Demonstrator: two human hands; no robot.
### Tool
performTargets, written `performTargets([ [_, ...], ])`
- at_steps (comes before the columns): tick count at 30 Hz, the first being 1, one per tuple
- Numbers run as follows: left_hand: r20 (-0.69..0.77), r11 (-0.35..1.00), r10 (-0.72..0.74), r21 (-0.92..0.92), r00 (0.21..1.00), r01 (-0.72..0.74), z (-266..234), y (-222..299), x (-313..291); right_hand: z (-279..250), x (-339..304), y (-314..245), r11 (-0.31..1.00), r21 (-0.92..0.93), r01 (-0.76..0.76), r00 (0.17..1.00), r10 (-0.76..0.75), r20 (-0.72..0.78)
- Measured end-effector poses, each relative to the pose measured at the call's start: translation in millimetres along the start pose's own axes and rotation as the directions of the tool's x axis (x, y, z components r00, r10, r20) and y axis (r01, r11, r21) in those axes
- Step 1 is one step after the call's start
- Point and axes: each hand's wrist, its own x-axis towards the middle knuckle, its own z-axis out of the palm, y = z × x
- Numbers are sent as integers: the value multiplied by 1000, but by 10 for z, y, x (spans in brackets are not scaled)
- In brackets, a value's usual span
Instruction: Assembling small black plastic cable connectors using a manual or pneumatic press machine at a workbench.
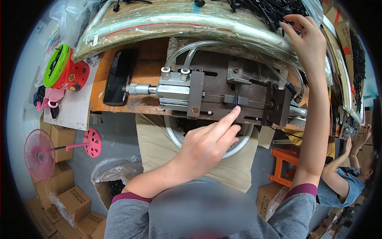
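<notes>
A dark metal fixture lies across the bench in front of me, with a silver pneumatic cylinder on its left part. Thin rods run from both sides to a small dark block with a slim black upright piece at its middle. My left hand reaches in from below, index finger stretched out, its tip at the block's front edge; the other fingers bend loosely. Raised at the upper right, my right hand has thumb and index finger apart beside a heap of thin black parts. Nothing clear shows in it.
Clear hoses arch behind the cylinder. A black phone lies to its left. Further left stand a red-and-green bucket and a pink fan. A white round basin sits at my lap. Another person works at right.
</notes>
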Motion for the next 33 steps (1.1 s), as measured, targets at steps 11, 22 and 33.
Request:
performTargets([
  [11, 10, 956, 44, 290, 999, -45, 131, -57, 91, -255, -300, -369, 963, 191, -193, 981, 188, 40],
  [22, -31, 999, 2, 47, 1000, -1, -31, -3, 157, -634, -1148, -921, 7, 705, -709, 680, 270, 681],
  [33, 12, 937, 84, -342, 996, -74, -342, 92, -84, -709, -1445, -1125, -265, 631, -729, 608, 173, 775],
])
